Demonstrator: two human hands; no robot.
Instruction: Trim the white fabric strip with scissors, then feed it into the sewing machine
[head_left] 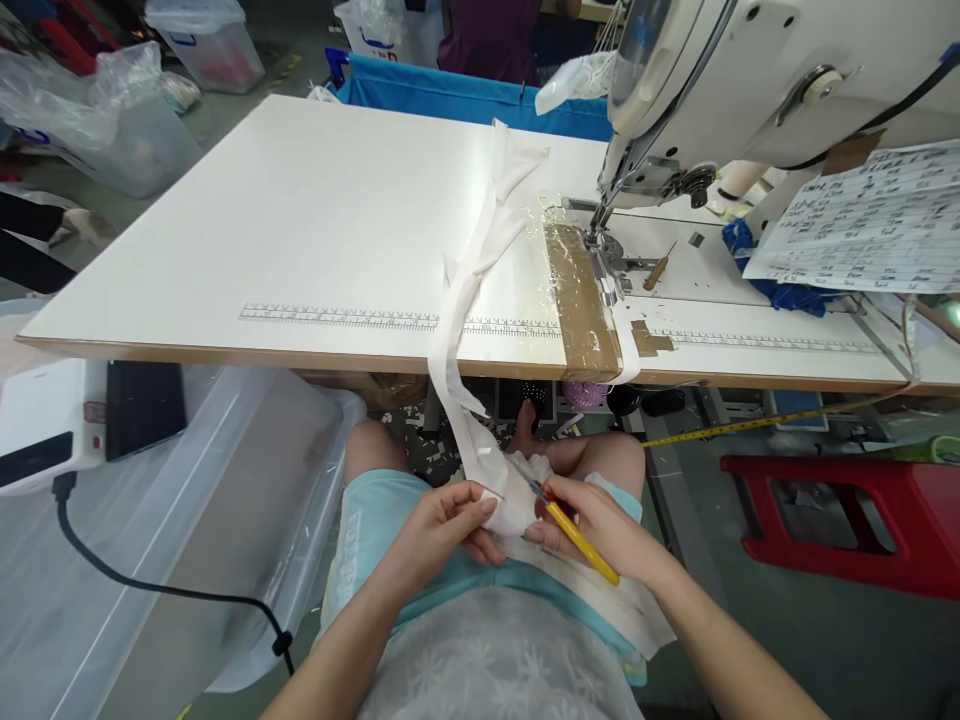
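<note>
My left hand point(448, 520) pinches the edge of a white fabric strip point(451, 350) over my lap. The strip runs up across the table edge and lies loosely folded on the white tabletop. In my right hand point(600, 518) is a pair of thread snips with a yellow handle point(581, 543); the blades point up and left, against the cloth. Some right-hand fingers also touch the bunched white fabric. Whether the blades are apart cannot be made out. More pale cloth point(611, 590) lies across my thighs beneath the right wrist.
A sewing machine point(720, 90) stands at the right of the white table point(360, 220), with a small awl-like tool point(658, 268) near its needle. A clear plastic bin point(247, 480) is at my left. A red stool point(847, 510) and tape measure point(720, 432) are at right.
</note>
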